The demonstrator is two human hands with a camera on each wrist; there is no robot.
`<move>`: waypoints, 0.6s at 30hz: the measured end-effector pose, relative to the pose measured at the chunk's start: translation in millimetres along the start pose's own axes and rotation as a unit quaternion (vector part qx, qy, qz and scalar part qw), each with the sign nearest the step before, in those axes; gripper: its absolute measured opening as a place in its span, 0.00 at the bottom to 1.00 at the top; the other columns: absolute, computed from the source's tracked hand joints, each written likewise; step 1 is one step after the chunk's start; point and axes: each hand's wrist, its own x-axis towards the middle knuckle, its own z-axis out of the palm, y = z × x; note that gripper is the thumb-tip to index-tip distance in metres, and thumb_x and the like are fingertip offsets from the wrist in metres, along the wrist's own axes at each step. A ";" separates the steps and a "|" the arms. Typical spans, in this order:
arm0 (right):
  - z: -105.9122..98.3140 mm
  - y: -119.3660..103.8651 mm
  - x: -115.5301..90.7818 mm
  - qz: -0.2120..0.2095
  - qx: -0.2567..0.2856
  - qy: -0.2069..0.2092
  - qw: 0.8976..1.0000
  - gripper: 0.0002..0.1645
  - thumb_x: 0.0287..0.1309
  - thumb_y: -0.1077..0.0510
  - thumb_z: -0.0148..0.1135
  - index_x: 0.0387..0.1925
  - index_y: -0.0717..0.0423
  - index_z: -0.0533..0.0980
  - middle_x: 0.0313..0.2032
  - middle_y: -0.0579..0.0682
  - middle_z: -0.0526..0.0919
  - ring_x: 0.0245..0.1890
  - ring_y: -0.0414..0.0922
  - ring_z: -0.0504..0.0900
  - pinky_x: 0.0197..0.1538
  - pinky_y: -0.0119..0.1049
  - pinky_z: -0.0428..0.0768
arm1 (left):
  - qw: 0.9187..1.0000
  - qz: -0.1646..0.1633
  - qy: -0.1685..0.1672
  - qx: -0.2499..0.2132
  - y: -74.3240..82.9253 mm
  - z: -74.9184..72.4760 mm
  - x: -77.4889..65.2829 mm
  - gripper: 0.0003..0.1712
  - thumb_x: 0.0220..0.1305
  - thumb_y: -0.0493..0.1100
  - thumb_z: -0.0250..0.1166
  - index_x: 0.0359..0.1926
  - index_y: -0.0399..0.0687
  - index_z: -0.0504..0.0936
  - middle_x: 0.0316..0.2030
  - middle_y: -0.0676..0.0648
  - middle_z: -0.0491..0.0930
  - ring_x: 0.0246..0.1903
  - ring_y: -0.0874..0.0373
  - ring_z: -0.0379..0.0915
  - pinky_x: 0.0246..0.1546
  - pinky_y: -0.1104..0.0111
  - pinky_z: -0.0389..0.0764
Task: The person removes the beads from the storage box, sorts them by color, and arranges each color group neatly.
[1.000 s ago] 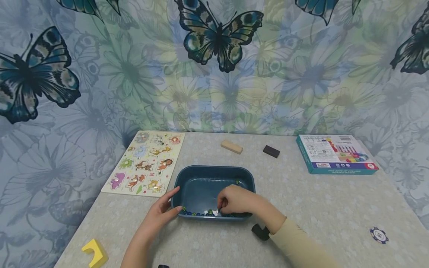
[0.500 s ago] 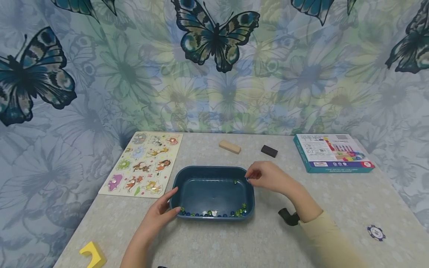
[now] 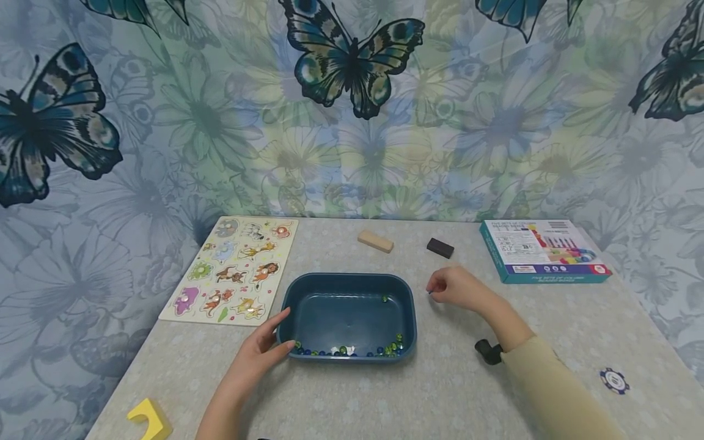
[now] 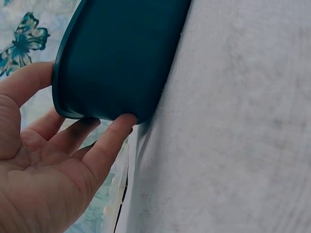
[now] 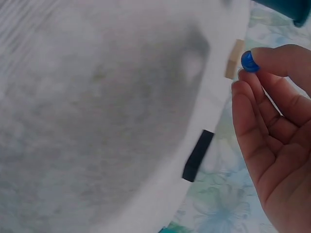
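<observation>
In the head view a dark blue plastic tub (image 3: 346,318) stands on the table, with several blue and green marbles (image 3: 393,348) along its near side. A lone green marble (image 3: 385,299) lies near its far right corner. My left hand (image 3: 255,351) holds the tub's left end, thumb at the rim and fingertips against the outer wall (image 4: 121,63). To the right of the tub, my right hand (image 3: 462,290) is over the table. Between its thumb and fingertips it pinches a blue marble (image 5: 250,61), clear in the right wrist view.
An animal puzzle board (image 3: 231,269) lies left of the tub. Behind are a light wooden block (image 3: 376,241) and a black block (image 3: 440,247). A boxed game (image 3: 544,252) lies at right, with a poker chip (image 3: 614,381) nearer. A yellow arch block (image 3: 150,418) sits front left.
My right hand has left the tub's near side, passed over its right rim and moved right with a blue marble. My left hand has stayed at the tub's left end.
</observation>
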 end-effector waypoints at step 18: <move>12.1 11.4 7.0 0.030 -0.039 -0.024 0.999 0.03 0.50 0.64 0.65 0.29 0.54 0.80 0.24 0.44 0.77 0.26 0.40 0.72 0.32 0.35 0.75 | 1.000 0.010 0.000 -0.005 -1.6 0.5 -1.3 0.36 0.57 0.39 0.66 0.66 0.54 0.65 0.70 0.49 0.54 0.69 0.48 0.45 0.67 0.50 0.49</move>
